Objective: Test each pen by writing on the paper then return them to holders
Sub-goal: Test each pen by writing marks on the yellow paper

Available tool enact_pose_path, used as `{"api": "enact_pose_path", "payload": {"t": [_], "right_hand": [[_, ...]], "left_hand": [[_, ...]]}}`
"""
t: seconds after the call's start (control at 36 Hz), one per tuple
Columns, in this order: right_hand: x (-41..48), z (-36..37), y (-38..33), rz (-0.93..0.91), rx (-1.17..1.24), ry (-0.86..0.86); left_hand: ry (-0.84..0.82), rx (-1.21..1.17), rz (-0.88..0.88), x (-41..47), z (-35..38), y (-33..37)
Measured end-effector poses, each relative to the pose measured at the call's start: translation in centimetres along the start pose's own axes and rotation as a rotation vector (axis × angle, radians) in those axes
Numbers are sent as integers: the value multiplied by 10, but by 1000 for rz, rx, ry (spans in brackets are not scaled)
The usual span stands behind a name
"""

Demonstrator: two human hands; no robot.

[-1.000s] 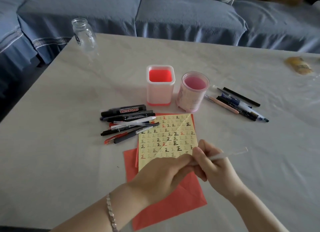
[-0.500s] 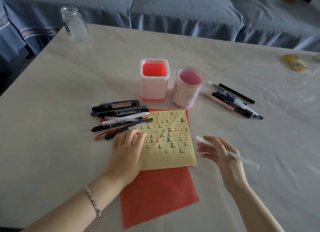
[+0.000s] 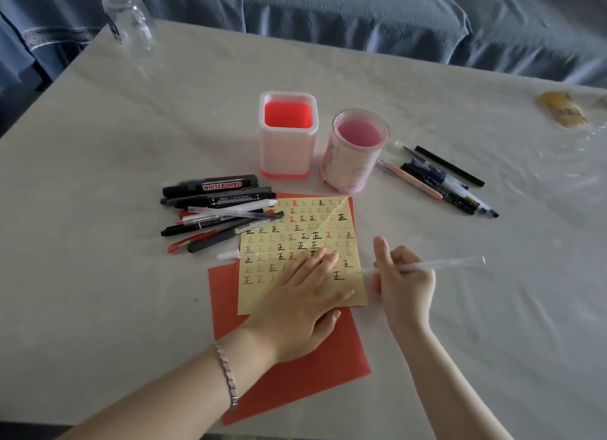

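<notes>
A yellow paper (image 3: pixel 295 229) covered in small written marks lies on a red sheet (image 3: pixel 295 374) at the table's middle. My left hand (image 3: pixel 295 305) presses flat on the yellow paper's lower part. My right hand (image 3: pixel 404 282) grips a clear white pen (image 3: pixel 446 263), its tip at the paper's right edge. A white pen cap (image 3: pixel 227 255) lies beside the paper's left edge. A square red-and-white holder (image 3: pixel 288 135) and a round pink holder (image 3: pixel 356 152) stand behind the paper, both without pens. One heap of pens and markers (image 3: pixel 216 209) lies left, another pen group (image 3: pixel 440 180) right.
A clear glass jar (image 3: pixel 128 15) stands at the table's far left corner. A yellowish wrapped item (image 3: pixel 563 109) lies at the far right. A blue sofa (image 3: pixel 328 12) runs behind the table. The table (image 3: pixel 98 275) has a pale cloth.
My left hand slid right and down across the yellow paper and lies flat on it. My right hand turned the pen so its tip points at the paper's right edge. A cap now lies left.
</notes>
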State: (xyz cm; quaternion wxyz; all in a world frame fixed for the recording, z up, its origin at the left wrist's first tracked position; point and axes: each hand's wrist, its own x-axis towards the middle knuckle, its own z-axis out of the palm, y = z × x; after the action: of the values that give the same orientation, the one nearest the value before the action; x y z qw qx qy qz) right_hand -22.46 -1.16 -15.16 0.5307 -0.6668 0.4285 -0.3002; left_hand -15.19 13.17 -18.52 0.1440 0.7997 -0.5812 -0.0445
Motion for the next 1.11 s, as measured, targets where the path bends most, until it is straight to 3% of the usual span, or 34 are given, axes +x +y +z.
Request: {"api": "enact_pose_path", "payload": {"t": [0.31, 1.11], "right_hand": [[-7, 12, 18, -142, -93, 75], [-8, 13, 19, -202, -187, 100]], "left_hand": [[34, -104, -9, -1, -2, -1], [26, -122, -23, 0, -2, -1]]}}
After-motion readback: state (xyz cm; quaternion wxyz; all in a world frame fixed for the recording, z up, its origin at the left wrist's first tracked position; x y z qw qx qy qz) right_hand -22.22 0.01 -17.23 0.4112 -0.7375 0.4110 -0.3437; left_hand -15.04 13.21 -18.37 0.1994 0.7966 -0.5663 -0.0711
